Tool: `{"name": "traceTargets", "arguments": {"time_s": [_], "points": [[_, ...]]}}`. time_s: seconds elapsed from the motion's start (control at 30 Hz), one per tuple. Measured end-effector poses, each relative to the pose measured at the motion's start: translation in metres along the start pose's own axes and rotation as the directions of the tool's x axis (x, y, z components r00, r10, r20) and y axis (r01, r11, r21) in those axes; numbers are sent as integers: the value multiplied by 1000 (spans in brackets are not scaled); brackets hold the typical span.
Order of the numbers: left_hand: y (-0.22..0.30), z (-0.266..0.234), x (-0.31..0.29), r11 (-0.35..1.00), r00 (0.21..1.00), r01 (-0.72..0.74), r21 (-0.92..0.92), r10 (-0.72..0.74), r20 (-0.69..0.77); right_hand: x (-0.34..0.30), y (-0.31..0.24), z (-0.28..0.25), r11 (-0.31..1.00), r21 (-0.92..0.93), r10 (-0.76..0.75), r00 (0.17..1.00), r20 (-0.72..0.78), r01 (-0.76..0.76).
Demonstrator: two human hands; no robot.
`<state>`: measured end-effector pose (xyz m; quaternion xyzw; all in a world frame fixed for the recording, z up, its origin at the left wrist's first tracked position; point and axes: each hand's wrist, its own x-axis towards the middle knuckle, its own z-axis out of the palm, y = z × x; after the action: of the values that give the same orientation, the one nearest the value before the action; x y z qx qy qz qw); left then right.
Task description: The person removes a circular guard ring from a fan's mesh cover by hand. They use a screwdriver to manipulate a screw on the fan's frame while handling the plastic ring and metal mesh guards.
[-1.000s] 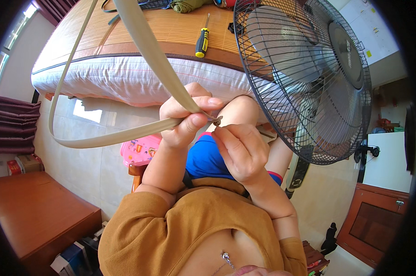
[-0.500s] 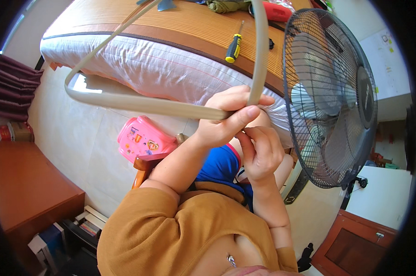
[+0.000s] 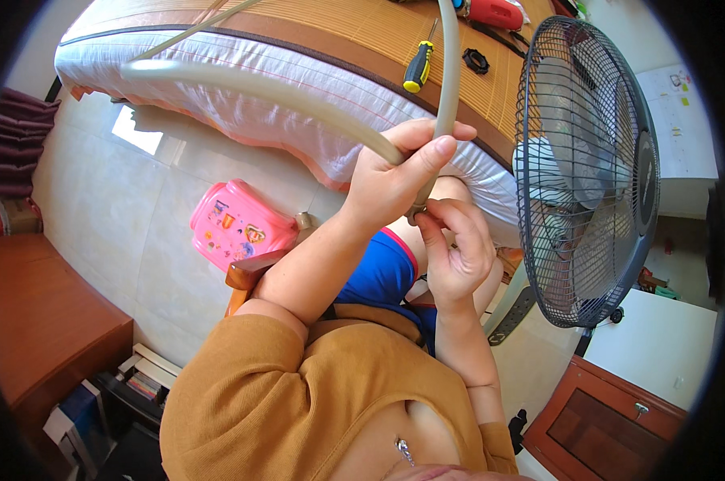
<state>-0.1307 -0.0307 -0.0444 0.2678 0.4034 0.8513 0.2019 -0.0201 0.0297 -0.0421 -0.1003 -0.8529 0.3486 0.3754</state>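
Observation:
A long beige hose point(image 3: 266, 88) loops up and away over the bed. My left hand point(image 3: 390, 180) is closed around two lengths of it, thumb pressed on top. One end of the hose comes out below that hand's thumb. There my right hand point(image 3: 463, 248) pinches a small metal ring-like piece point(image 3: 416, 211) at the hose's end between thumb and fingertips; its exact kind is too small to tell. Both hands are raised above my lap, the right just below and right of the left.
On the bed mat point(image 3: 362, 60) lie a yellow-black screwdriver point(image 3: 419, 68), a black ring-shaped part point(image 3: 475, 61) and a red tool point(image 3: 493, 14). A caged fan point(image 3: 587, 176) stands close on the right. A pink stool point(image 3: 242, 224) is at left, beyond a wooden chair arm point(image 3: 250, 272).
Both hands have shifted slightly, the left one upward, and the hose loop has swung up. The hose's end and the metal piece at my right fingertips now show.

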Motion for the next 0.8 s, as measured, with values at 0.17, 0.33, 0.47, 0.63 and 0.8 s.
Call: {"name": "traceTargets", "arguments": {"time_s": [0.17, 0.33, 0.47, 0.63, 0.8], "points": [[-1, 1, 1, 994, 995, 86, 63, -82, -64, 0, 9, -4, 988, -23, -152, 985, 80, 154], [-3, 1, 3, 990, 991, 119, 79, -113, -77, -8, 6, -5, 994, 105, -12, 993, 118, 0], [0, 1, 3, 972, 978, 195, 129, -181, -107, -12, 6, -6, 983, 168, 30, 976, 217, -68], [2, 0, 3, 965, 975, 208, 159, -191, -115, -15, 8, -3, 978, 202, 9, 975, 221, -55], [6, 2, 2, 980, 992, 113, 165, -100, -83, -12, 6, -6, 987, 156, -67, 982, 177, 39]]}}
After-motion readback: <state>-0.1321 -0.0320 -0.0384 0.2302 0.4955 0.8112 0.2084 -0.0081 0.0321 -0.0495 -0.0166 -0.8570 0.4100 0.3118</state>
